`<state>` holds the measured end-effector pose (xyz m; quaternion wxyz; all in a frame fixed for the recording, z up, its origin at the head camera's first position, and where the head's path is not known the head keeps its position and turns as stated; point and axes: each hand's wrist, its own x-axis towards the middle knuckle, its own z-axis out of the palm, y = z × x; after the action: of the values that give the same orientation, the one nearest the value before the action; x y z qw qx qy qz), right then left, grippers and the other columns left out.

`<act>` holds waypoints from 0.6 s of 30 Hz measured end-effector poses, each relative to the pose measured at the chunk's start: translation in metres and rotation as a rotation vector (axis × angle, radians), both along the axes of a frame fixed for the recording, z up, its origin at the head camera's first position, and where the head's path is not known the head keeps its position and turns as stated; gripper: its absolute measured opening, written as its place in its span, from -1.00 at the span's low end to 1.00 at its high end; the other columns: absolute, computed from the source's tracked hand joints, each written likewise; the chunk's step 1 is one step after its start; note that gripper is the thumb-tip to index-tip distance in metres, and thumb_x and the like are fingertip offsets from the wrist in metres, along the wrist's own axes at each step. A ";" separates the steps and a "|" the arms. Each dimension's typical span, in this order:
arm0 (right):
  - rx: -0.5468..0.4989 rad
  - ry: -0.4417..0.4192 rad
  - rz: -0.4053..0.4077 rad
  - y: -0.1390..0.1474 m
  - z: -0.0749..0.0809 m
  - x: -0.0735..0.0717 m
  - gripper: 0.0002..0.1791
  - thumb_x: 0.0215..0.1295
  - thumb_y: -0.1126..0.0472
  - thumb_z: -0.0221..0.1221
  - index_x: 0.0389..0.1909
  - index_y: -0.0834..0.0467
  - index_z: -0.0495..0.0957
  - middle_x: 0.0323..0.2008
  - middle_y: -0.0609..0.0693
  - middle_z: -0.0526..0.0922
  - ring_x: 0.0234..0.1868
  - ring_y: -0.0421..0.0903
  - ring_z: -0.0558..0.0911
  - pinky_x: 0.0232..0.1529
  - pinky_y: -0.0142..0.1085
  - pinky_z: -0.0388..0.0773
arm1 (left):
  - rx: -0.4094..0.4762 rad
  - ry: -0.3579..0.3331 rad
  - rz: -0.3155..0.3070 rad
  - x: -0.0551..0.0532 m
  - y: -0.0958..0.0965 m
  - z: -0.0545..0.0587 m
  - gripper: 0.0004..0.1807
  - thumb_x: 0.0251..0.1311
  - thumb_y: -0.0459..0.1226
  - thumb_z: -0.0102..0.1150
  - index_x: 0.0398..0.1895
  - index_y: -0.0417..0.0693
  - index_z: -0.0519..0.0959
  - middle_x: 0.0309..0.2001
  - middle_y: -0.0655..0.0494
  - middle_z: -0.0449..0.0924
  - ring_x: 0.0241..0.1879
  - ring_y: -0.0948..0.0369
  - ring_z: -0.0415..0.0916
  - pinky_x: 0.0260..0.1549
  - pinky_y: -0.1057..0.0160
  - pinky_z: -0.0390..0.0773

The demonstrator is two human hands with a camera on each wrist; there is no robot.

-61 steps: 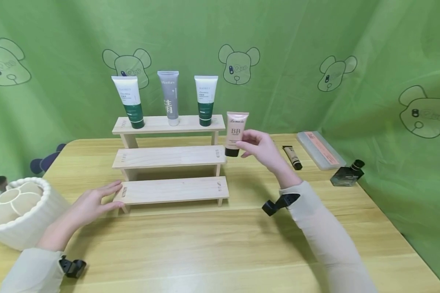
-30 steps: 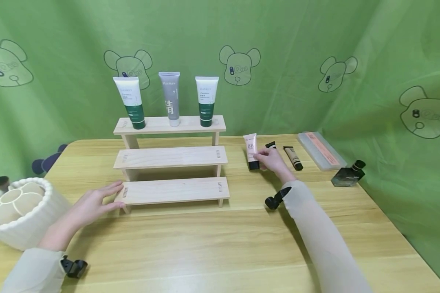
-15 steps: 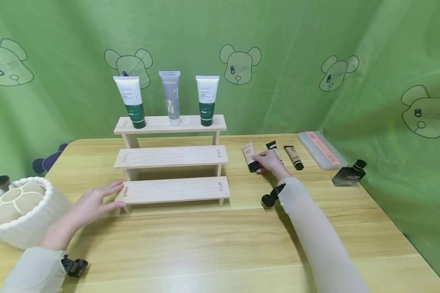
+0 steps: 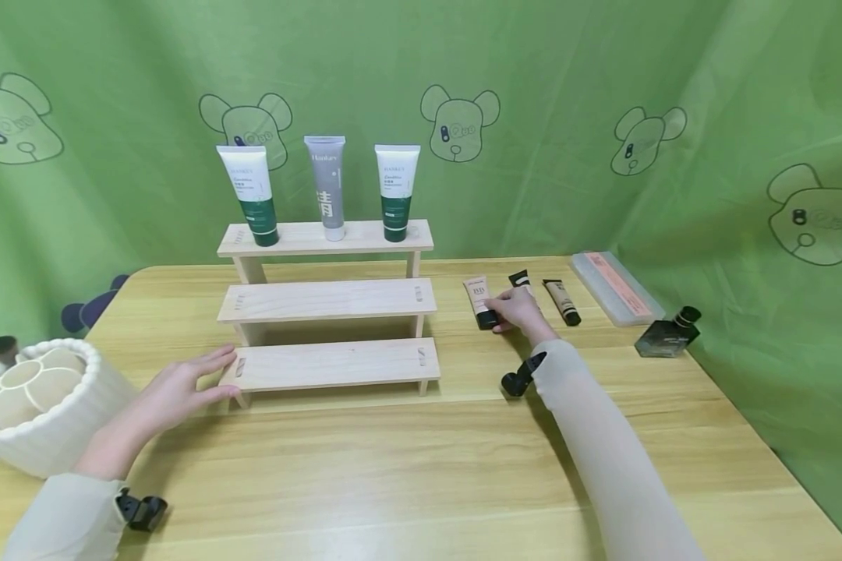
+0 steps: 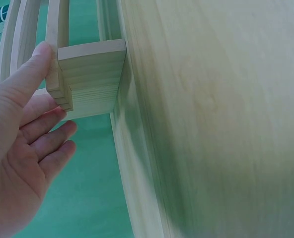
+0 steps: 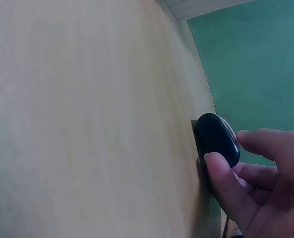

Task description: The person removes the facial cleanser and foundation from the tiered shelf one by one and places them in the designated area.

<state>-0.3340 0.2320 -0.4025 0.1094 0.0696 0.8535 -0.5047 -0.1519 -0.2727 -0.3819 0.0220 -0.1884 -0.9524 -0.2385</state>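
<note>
In the head view a pink BB cream tube [image 4: 476, 291] lies on the table with its black cap towards me. My right hand [image 4: 520, 310] pinches it near that cap; the right wrist view shows thumb and fingers on either side of the black cap [image 6: 214, 136]. A three-step wooden display stand [image 4: 337, 363] stands left of it. My left hand [image 4: 171, 395] holds the left end of its lowest step, thumb on one face of the plank [image 5: 57, 29], fingers around the end. Two white-and-green tubes [image 4: 396, 187] and a grey tube [image 4: 326, 183] stand upright on the top step.
Right of the BB cream lie a black-capped tube [image 4: 520, 278], partly behind my hand, and a beige tube [image 4: 560, 298]. Farther right are a clear flat case [image 4: 613, 288] and a dark glass bottle [image 4: 665, 336]. A white ribbed basket [image 4: 101, 389] stands at the left edge.
My right hand has carried the BB cream tube from beside the stand rightwards and down onto the table, where it now lies flat. The left hand stays on the stand.
</note>
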 end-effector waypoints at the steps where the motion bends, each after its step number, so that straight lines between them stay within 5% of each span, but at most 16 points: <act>1: 0.000 0.000 0.002 0.000 0.000 0.000 -0.57 0.30 0.22 0.09 0.02 0.50 0.39 -0.27 0.24 0.49 -0.57 -0.15 0.57 -0.46 -0.32 0.63 | -0.001 0.001 -0.001 0.000 0.000 0.000 -0.30 0.12 -0.03 0.21 0.19 -0.36 0.34 0.22 -0.29 0.25 0.11 -0.29 0.25 0.04 -0.22 0.28; 11: 0.038 0.010 0.012 0.004 0.006 0.002 -0.61 0.24 0.26 0.13 -0.04 0.50 0.43 -0.42 0.16 0.48 -0.65 -0.17 0.56 -0.50 -0.34 0.62 | 0.001 0.014 0.007 0.000 -0.001 -0.002 -0.30 0.13 -0.03 0.21 0.19 -0.36 0.34 0.21 -0.29 0.27 0.11 -0.29 0.26 0.05 -0.22 0.28; 18: 0.102 0.067 0.071 0.006 0.025 0.005 -0.61 0.30 0.21 0.06 0.01 0.44 0.43 -0.28 0.26 0.52 -0.38 0.06 0.63 -0.29 -0.15 0.63 | -0.003 0.019 -0.004 -0.001 -0.001 -0.001 -0.30 0.12 -0.03 0.21 0.18 -0.36 0.35 0.21 -0.29 0.27 0.10 -0.30 0.26 0.03 -0.22 0.29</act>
<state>-0.3292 0.2377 -0.3774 0.0948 0.0280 0.8832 -0.4585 -0.1525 -0.2738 -0.3833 0.0300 -0.1924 -0.9523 -0.2351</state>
